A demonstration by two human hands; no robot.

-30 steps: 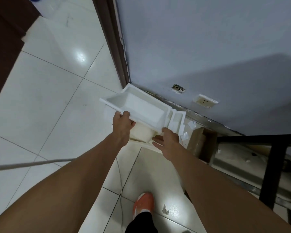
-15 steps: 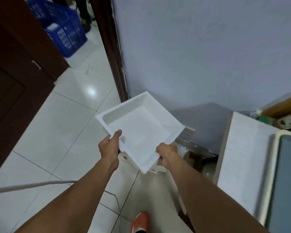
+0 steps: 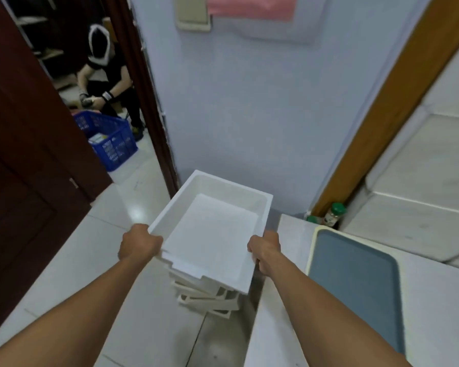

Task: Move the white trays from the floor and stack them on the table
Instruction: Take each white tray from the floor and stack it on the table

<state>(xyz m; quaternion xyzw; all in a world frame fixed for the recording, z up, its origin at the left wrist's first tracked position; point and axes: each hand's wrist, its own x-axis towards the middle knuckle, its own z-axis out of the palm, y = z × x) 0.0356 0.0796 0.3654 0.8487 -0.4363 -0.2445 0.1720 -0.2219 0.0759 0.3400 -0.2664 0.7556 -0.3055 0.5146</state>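
I hold a white foam tray [image 3: 217, 234] in the air in front of me, level, open side up. My left hand [image 3: 138, 245] grips its left rim and my right hand [image 3: 265, 250] grips its right rim. Below it, more white trays [image 3: 207, 298] lie in an untidy stack on the floor, partly hidden by the held tray. The white table [image 3: 289, 260] stands to the right, its left edge just beside my right hand.
A grey-blue board with a cream rim [image 3: 355, 287] lies on the table. A green-capped bottle [image 3: 334, 214] stands at the table's far corner. A blue crate [image 3: 109, 139] and a seated person [image 3: 106, 83] are beyond the doorway at left, past a dark door [image 3: 24, 181].
The tray has come up from near the floor and levelled out, both hands now on its side rims. My view has lifted, showing the table, the doorway and the stack on the floor.
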